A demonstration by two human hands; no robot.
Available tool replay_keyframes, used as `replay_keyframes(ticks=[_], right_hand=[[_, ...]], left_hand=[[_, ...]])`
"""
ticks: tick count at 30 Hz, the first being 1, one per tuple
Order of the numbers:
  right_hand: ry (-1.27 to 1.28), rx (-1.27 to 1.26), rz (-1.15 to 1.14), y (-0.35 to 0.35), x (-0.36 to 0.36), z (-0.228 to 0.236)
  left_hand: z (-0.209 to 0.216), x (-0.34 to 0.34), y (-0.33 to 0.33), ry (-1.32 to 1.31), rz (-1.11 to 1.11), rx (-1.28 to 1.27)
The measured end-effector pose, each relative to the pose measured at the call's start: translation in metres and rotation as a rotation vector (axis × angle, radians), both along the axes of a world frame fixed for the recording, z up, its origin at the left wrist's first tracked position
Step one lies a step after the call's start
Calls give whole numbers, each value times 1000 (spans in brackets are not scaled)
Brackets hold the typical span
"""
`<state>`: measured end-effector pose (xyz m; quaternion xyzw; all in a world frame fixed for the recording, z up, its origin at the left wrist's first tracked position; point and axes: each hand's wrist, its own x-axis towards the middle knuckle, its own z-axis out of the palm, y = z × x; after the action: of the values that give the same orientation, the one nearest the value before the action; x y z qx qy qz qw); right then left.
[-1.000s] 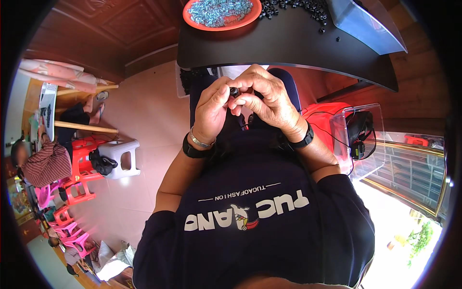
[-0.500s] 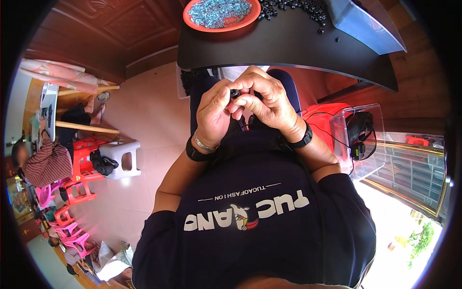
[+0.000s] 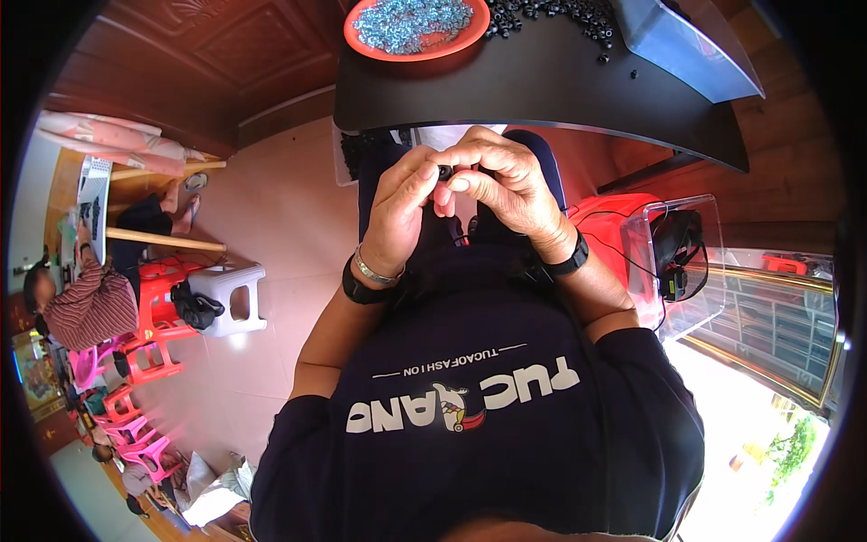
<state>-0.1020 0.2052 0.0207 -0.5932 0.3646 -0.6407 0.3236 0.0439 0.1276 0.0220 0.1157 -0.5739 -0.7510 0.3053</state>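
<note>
Over my lap, in front of the table edge, both hands meet around a small round black part (image 3: 444, 172) with a hole in its middle. My left hand (image 3: 404, 203) grips it from the left between thumb and fingers. From the right, the thumb and bent forefinger of my right hand (image 3: 508, 185) close at the same part. The fingers hide much of it, and whether the right fingertips hold a second tiny piece cannot be seen. On the black table (image 3: 470, 95) stands an orange-red dish (image 3: 417, 56) full of small clear-blue pieces. A pile of similar black parts (image 3: 560, 16) lies beside it.
A translucent bin (image 3: 691, 59) stands at the table's right. Below it, a clear box (image 3: 700, 271) holds black gear with cables. A container of black parts (image 3: 348, 154) sits under the table. At left are a grey stool (image 3: 237, 298), red stools (image 3: 149, 361) and a seated person (image 3: 90, 303).
The black part has turned slightly between my fingers and moved a little to the right. My hands otherwise stay in nearly the same place.
</note>
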Motion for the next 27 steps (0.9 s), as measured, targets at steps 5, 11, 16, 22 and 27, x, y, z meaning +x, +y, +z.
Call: replay_keyframes(ticks=[5,11,16,22,27], right_hand=[[132,-37,-49,2,0,5],[-86,21,-105,4,7,-2],[169,-101,-413,-2,11,0],[298,-193,-487,-5,7,-9],[357,-174,-501,-4,6,-3]], left_hand=[[-4,6,-7,0,-95,29],[-2,-1,-1,140,-95,278],[-2,-3,1,136,-8,388],[-3,-7,5,123,25,348],[-4,-7,6,86,53,264]])
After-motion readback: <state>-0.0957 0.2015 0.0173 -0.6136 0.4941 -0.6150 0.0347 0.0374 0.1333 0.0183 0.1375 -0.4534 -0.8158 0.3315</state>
